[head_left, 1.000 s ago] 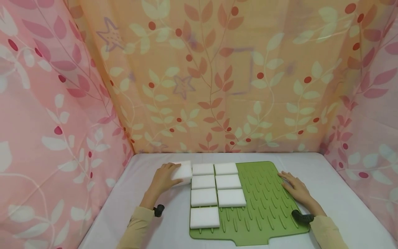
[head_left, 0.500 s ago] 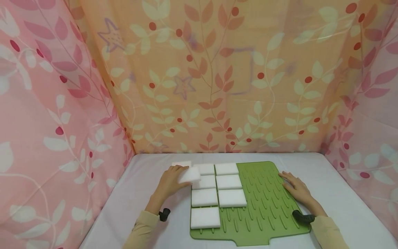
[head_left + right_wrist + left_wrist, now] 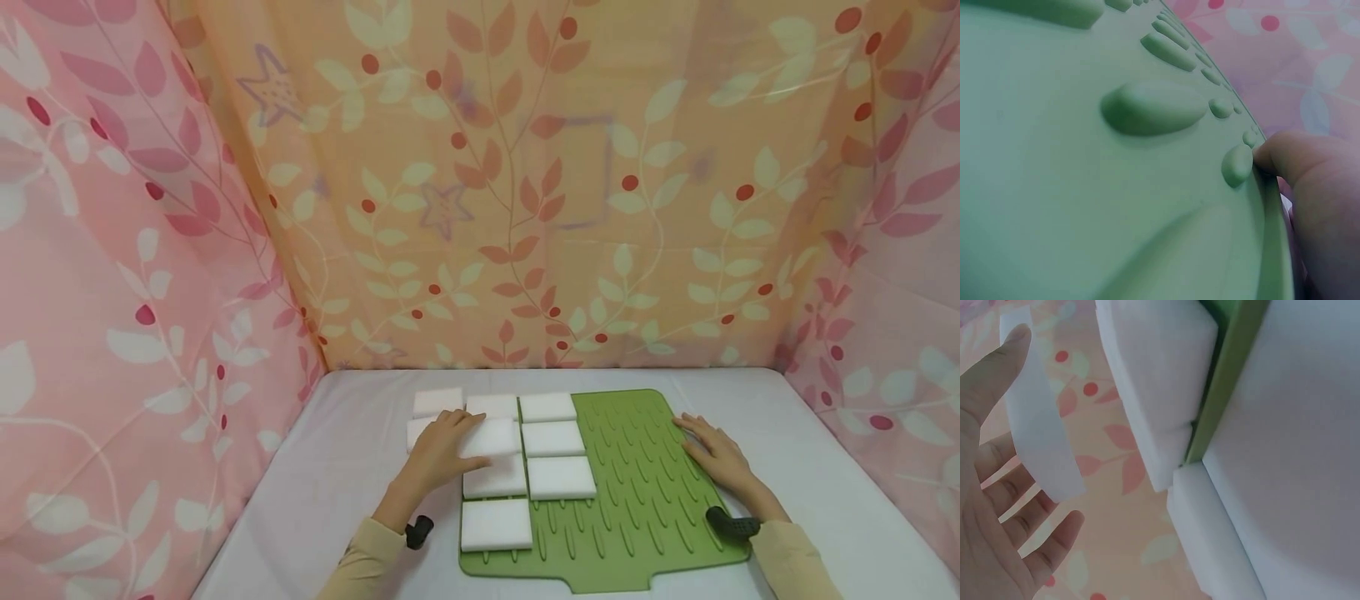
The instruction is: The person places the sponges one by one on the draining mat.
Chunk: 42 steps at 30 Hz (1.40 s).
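My left hand (image 3: 437, 457) pinches a white sponge (image 3: 497, 437) between thumb and fingers, over the left column of sponges on a green ridged mat (image 3: 637, 467). In the left wrist view the held sponge (image 3: 1044, 419) stands clear of the sponges below. Beneath the held one, part of the column is hidden. The front sponge (image 3: 495, 525) of that column and a second column (image 3: 561, 477) lie flat on the mat. My right hand (image 3: 718, 457) rests on the mat's right edge, fingers extended; in the right wrist view its thumb (image 3: 1285, 153) touches the rim.
Two white sponges (image 3: 438, 402) sit left of the mat on the white tabletop (image 3: 375, 400), the nearer partly behind my left hand. A tab (image 3: 606, 583) juts from the mat's front. Patterned curtains (image 3: 510, 250) enclose the back and sides.
My left hand has carried the sponge from the group left of the mat rightward, over the left column, uncovering two sponges there. My right hand has stayed on the mat's edge.
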{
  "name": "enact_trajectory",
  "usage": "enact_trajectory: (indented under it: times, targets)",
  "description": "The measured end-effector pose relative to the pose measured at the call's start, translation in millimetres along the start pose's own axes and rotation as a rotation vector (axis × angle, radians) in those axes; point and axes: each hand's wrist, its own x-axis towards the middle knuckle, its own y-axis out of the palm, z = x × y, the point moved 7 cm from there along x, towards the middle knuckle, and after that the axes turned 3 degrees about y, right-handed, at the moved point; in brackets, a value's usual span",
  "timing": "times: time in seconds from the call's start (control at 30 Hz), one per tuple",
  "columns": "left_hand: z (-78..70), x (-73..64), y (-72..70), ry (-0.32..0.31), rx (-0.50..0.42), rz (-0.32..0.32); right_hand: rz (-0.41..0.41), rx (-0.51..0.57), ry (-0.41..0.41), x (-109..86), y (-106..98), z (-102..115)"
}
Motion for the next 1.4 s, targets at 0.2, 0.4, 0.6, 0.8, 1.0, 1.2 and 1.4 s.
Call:
enact_trajectory:
  times: [0.2, 0.4, 0.6, 0.8, 1.0, 1.2, 1.4]
  targets:
    - [-17.2, 2.1, 7.1, 0.043, 0.003, 0.007, -0.003, -0.012, 0.000, 0.1, 1.4, -3.0]
    - [-34.2, 4.8, 13.0, 0.086, 0.010, 0.016, -0.013, -0.021, -0.005, -0.6, 2.1, -3.8]
    - [-49.4, 6.2, 16.0, 0.105, 0.007, -0.005, -0.016, -0.018, -0.016, -0.9, 1.7, -2.3]
    - [-62.6, 6.2, 20.0, 0.088, -0.001, -0.004, -0.016, -0.007, -0.009, -0.5, 0.4, -2.0]
    - [-75.3, 4.7, 27.2, 0.068, -0.014, 0.013, -0.007, -0.009, 0.000, -0.2, 1.3, -3.5]
    - [-88.8, 3.2, 30.2, 0.087, -0.015, -0.005, -0.011, -0.013, 0.001, 1.0, 0.6, -3.1]
    - [-100.4, 1.7, 36.6, 0.096, -0.006, 0.017, -0.016, -0.023, 0.007, 1.5, -0.7, -2.1]
